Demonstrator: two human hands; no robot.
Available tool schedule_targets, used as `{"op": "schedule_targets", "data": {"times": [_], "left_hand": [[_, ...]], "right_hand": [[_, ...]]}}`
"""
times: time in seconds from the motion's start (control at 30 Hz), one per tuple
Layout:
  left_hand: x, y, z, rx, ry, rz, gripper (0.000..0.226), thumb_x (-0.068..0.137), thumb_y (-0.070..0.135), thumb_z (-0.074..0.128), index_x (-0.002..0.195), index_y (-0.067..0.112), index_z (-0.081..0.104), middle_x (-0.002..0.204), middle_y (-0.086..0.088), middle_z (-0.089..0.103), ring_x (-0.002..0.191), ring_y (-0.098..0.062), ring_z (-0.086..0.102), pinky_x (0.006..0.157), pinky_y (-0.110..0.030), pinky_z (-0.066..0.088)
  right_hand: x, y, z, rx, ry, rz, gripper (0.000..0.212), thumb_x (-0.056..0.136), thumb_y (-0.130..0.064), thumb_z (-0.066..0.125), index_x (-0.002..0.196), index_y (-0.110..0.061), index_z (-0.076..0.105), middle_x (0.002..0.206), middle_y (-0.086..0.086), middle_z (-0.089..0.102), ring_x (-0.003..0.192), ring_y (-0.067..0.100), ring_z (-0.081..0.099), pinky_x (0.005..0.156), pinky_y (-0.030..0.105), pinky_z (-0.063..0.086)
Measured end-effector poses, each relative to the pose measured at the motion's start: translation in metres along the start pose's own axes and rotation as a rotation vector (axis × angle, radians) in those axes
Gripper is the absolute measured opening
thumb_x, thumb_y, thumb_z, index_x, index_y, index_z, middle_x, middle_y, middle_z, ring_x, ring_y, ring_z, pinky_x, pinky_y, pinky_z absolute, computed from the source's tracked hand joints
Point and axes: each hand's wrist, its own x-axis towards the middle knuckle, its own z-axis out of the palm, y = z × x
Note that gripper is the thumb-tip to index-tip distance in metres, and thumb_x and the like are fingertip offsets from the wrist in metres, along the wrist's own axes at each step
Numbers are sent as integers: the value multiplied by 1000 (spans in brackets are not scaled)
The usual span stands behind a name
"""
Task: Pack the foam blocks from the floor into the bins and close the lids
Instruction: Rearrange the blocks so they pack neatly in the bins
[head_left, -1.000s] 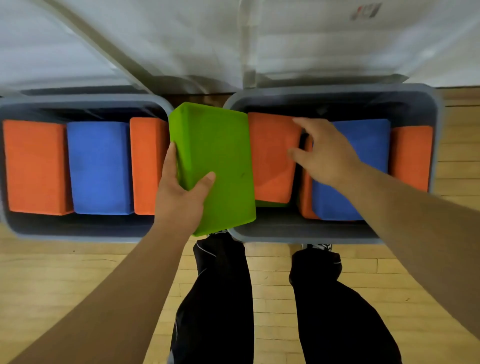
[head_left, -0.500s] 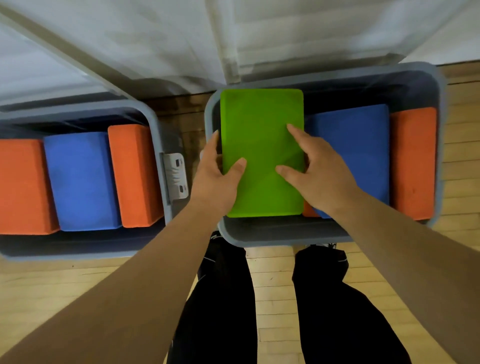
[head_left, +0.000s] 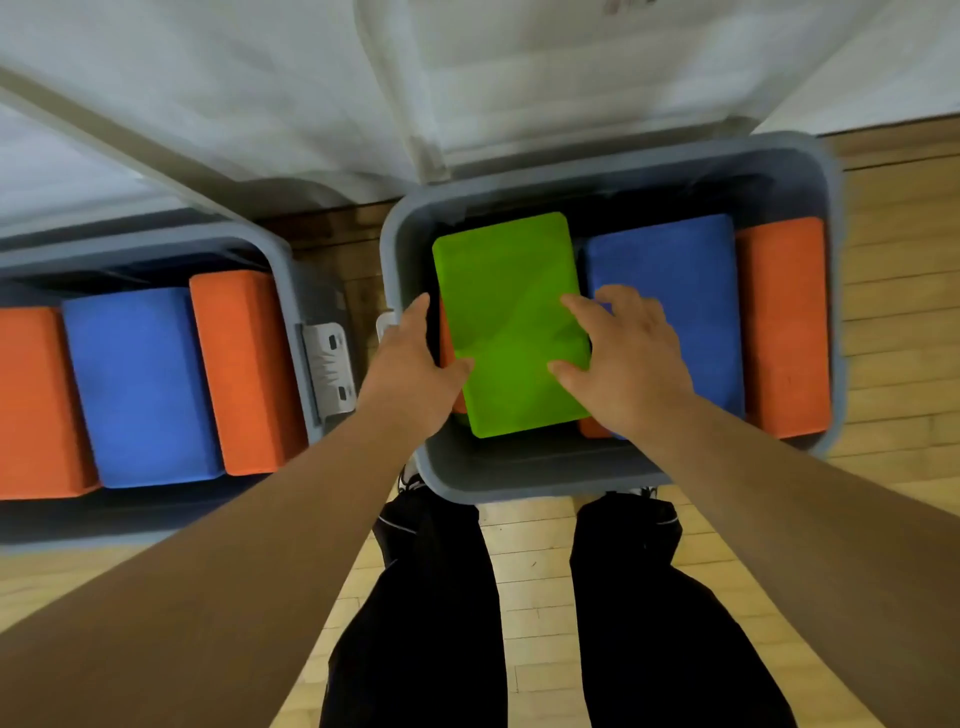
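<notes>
Two hands (head_left: 413, 376) (head_left: 631, 364) touch one green block (head_left: 511, 312).

Burying most of one orange block (head_left: 445, 338) beneath the green block (head_left: 509, 322), with only a sliver at its left side and a corner at the near right peeking out. Masking the blue block (head_left: 675, 280)'s near part behind the right hand (head_left: 628, 358). Concealing all but the forefinger and thumb of the left hand (head_left: 415, 369), so grip unclear. Cropping the left bin (head_left: 301, 301) and its outer orange block (head_left: 31, 400) at the left edge, the raised lids (head_left: 260, 104) at the top, and the trouser legs (head_left: 431, 623) at the bottom. Blurring the latch (head_left: 330, 369) markings beyond reading. Tucking both shoes (head_left: 409, 480) almost wholly under the right bin (head_left: 519, 478).
</notes>
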Motion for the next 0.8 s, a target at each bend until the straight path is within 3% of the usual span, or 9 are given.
{"op": "schedule_targets", "data": {"times": [0.13,0.27,0.5,0.7,0.8], "left_hand": [[-19,19,-15,38,16,50,90,93,37,72,161,36,14,153,-5,40,133,-24,49,93,-30,41],[-34,50,-21,236,-1,119,88,92,51,67,159,40,11,154,-4,31,141,-31,36,114,-49,38],[-9,122,40,617,28,446,84,92,74,45,157,51,-4,170,-5,-3,155,-34,0,123,-55,9],[49,109,130,836,81,578,85,80,91,14,153,58,-12,167,5,-22,155,-35,0,119,-68,-2],[62,96,147,797,240,644,86,78,93,11,154,57,-3,168,4,-10,152,-36,15,117,-70,-2]], "right_hand": [[-19,9,-24,88,22,56,74,91,-52,66,155,-31,36,156,8,31,141,33,30,111,49,34],[-26,37,-47,130,110,157,74,91,-53,65,155,-31,33,158,9,29,145,31,28,117,46,29],[-15,132,-50,52,223,377,77,93,-63,53,156,-33,19,161,18,20,144,44,25,115,57,30],[2,177,3,69,243,275,79,97,-63,40,158,-40,-4,165,17,2,150,41,17,119,57,27],[7,180,19,8,324,267,76,97,-64,31,159,-39,-6,165,19,5,146,40,24,117,54,29]]}}
